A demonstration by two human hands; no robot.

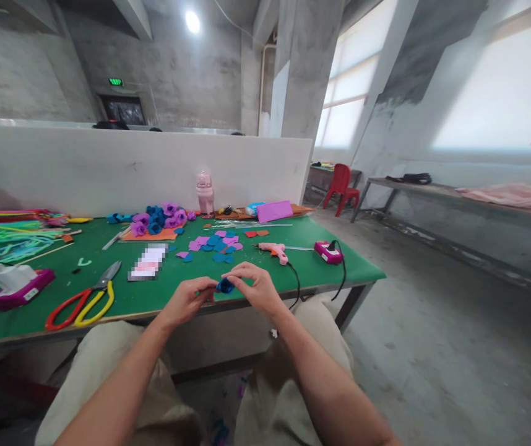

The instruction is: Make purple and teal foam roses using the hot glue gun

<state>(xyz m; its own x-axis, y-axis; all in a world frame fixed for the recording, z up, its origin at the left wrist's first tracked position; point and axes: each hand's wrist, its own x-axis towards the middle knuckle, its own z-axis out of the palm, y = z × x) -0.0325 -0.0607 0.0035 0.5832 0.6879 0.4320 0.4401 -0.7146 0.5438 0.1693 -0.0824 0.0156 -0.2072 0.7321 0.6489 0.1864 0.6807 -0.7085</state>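
A small blue felt flower point(224, 285) sits between both my hands over the front edge of the green table point(163, 291). My left hand point(191, 298) pinches it from the left and my right hand point(255, 287) grips it from the right, fingers curled over it. Loose blue and purple felt petals point(216, 245) lie just beyond my hands. A pink glue gun point(275, 251) rests to the right of them, its cord running off the table edge.
Red and yellow scissors point(86, 300) lie at front left, next to a magenta box point(19, 290). Finished purple and blue flowers point(161, 218) and a pink bottle point(205, 193) stand at the back by a white partition. A red chair point(341, 184) stands farther off.
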